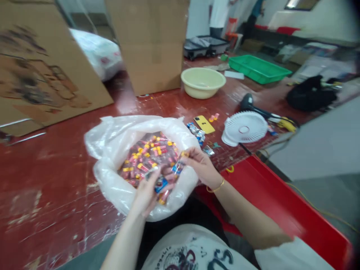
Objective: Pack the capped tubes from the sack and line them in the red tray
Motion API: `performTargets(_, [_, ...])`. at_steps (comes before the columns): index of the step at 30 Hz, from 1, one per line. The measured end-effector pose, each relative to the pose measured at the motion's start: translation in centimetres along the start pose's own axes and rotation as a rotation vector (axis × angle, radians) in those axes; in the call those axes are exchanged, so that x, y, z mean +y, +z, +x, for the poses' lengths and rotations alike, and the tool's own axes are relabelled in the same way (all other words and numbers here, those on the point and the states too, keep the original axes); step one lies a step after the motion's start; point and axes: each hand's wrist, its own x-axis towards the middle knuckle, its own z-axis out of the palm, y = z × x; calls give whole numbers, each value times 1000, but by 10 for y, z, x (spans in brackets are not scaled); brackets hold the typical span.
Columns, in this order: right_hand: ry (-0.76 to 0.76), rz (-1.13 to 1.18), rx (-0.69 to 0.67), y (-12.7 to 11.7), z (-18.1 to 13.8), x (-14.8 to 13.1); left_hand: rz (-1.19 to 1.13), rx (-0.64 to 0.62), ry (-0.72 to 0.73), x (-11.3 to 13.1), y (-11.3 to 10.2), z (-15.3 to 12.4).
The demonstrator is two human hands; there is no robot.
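A large white plastic bag lies opened on the table, full of small pink tubes with yellow caps. Over its near edge, my left hand is closed on a small blue-and-silver wrapper. A yellow-capped pink tube shows by its fingers. To the right, my right hand pinches another small blue wrapper, with a yellow cap at its top. Motion blur hides fine detail. More blue-and-silver wrappers lie just beyond the bag.
On the red table stand a cream basin, a yellow phone, a white fan and a dark heat-gun-like tool. Cardboard boxes rise behind. A green tray sits farther back. A red tray is below right.
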Motion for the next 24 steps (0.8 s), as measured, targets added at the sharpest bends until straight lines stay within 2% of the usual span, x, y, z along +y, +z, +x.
performTargets(3, [39, -197, 497, -93, -34, -1, 61, 39, 69, 10, -1, 5])
performTargets(5, [217, -392, 836, -162, -83, 6, 132, 103, 116, 16, -5, 13])
performTargets(7, [397, -492, 1044, -216, -144, 21, 173, 181, 108, 19, -8, 22])
performTargets(9, [605, -557, 1166, -248, -201, 43, 206, 215, 108, 17, -11, 30])
performTargets(12, [895, -612, 1206, -265, -260, 82, 235, 189, 164, 8, -15, 38])
performTargets(16, [1110, -604, 1085, -266, -291, 118, 245, 194, 139, 0, -14, 40])
performTargets(20, [1157, -571, 964, -268, -300, 129, 249, 214, 96, 1, -8, 35])
performTargets(24, [1086, -635, 965, -270, -308, 128, 298, 213, 81, 2, -3, 33])
